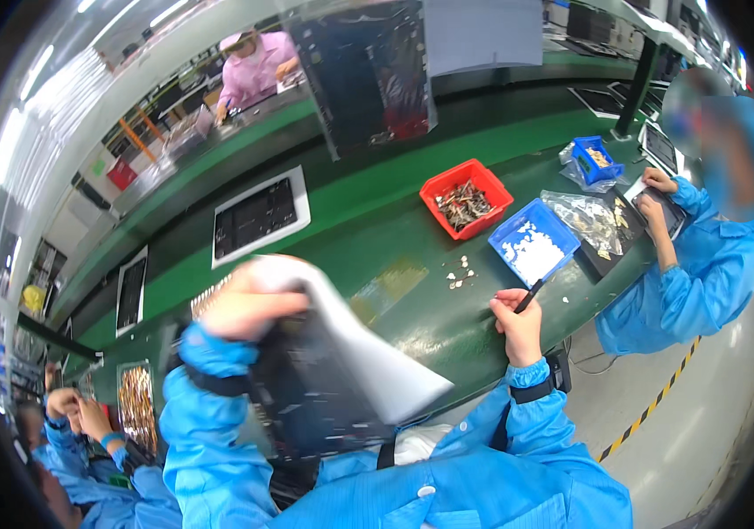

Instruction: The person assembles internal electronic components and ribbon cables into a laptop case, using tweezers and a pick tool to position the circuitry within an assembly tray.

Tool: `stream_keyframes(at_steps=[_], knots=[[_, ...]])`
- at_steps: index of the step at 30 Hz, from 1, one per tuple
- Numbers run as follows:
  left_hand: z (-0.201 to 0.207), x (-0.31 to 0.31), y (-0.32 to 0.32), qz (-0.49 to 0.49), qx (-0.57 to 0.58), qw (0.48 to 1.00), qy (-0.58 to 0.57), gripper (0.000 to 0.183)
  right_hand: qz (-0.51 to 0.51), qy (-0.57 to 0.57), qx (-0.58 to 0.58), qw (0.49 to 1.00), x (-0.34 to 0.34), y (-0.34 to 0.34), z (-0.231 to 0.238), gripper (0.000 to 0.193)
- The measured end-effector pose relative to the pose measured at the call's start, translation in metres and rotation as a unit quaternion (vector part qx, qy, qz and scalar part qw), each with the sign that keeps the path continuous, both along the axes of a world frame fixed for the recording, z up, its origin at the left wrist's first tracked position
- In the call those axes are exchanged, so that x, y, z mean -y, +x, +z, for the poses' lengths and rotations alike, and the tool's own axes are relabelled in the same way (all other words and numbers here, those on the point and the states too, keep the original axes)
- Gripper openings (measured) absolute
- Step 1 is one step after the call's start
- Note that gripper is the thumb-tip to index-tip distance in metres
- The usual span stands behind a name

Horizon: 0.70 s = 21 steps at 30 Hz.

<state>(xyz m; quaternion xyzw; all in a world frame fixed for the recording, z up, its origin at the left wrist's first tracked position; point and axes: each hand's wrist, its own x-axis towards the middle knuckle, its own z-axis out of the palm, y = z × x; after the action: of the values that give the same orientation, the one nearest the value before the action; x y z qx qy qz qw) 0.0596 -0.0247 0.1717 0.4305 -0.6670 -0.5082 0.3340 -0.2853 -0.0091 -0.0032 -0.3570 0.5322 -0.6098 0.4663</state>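
Observation:
My left hand (249, 304), blurred by motion, grips a flat device panel (311, 388) by its upper edge. The panel is tilted up in front of my body, with a dark, part-studded face and a white side (386, 357). Over the bench's near edge, my right hand (520, 331) is closed on a slim black pen-shaped tool (531, 294). Just beyond that hand stands a blue bin (502, 240) of small white pieces. Beside it is a red bin (432, 210) of thin metallic parts. A few tiny parts (460, 275) lie loose on the green bench (368, 225).
A yellowish clear film (387, 289) and white-framed dark panels (258, 216) lie on the bench. At right, a co-worker in blue (703, 273) handles a panel near a plastic bag (584, 220) and a small blue bin (595, 159). Another co-worker's hands (81, 413) are at left.

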Motion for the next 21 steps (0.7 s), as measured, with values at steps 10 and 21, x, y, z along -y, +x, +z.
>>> stream_keyframes(at_steps=[10,21], knots=[[-0.146,0.024,-0.111,-0.184,0.24,0.953,0.007,0.039,0.222,0.099,-0.059,0.968,-0.053,0.014,0.025,0.012],[-0.158,-0.03,-0.049,0.011,0.381,0.907,-0.181,0.034,0.45,-0.01,-0.417,0.789,-0.105,0.068,0.024,0.013]])
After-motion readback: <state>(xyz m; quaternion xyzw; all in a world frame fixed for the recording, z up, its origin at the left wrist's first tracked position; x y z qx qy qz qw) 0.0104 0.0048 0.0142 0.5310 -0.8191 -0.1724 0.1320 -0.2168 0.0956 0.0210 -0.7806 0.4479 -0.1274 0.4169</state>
